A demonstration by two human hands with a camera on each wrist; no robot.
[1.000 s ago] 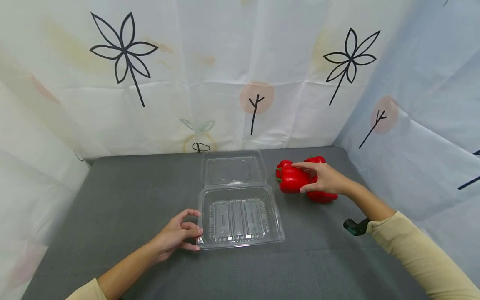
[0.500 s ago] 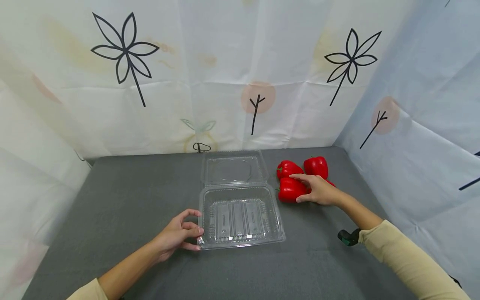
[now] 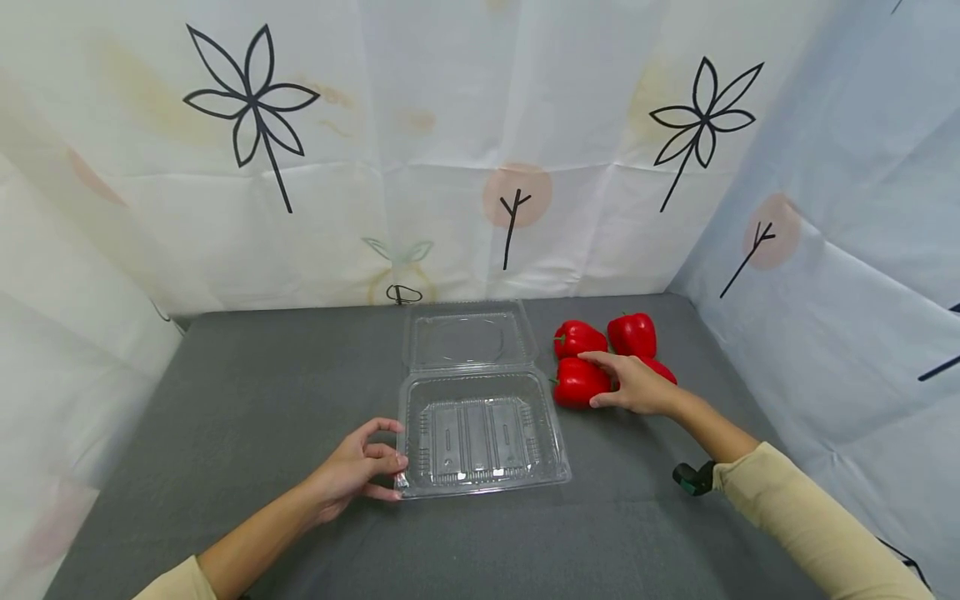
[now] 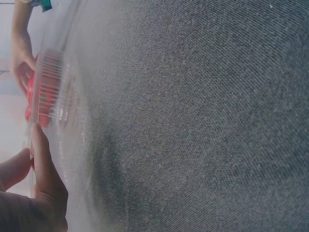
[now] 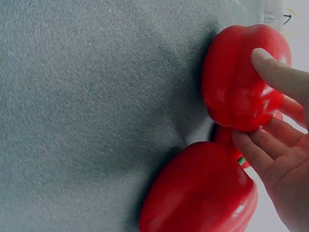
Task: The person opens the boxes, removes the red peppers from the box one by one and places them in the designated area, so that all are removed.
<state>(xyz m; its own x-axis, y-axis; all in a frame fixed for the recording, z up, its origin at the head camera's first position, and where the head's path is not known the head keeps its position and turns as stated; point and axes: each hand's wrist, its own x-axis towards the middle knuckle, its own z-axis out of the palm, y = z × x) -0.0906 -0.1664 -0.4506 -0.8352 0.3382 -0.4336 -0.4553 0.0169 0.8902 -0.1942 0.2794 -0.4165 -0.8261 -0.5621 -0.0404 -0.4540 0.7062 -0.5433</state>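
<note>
In the head view my left hand [image 3: 356, 471] holds the left rim of a clear plastic clamshell container [image 3: 480, 482], whose lid [image 3: 468, 337] lies folded back behind it. The thumb and a finger pinch that edge in the left wrist view. My right hand [image 3: 633, 383] grips a glossy red bell pepper [image 3: 579, 385] just right of the container, its thumb on the near side. The right wrist view has the gripped pepper [image 5: 236, 77] low over the cloth, stem end turned away. Right behind it sits another red pepper [image 3: 579, 337].
Toward the back right is a red pepper [image 3: 632, 335], and one more [image 3: 660, 369] is partly hidden by my right hand. Grey cloth [image 3: 285, 392] covers the table. Patterned white curtains [image 3: 420, 167] enclose the back and sides.
My right hand has moved toward the front and slightly left with the red bell pepper, uncovering the peppers behind. The left hand and container have stayed put.
</note>
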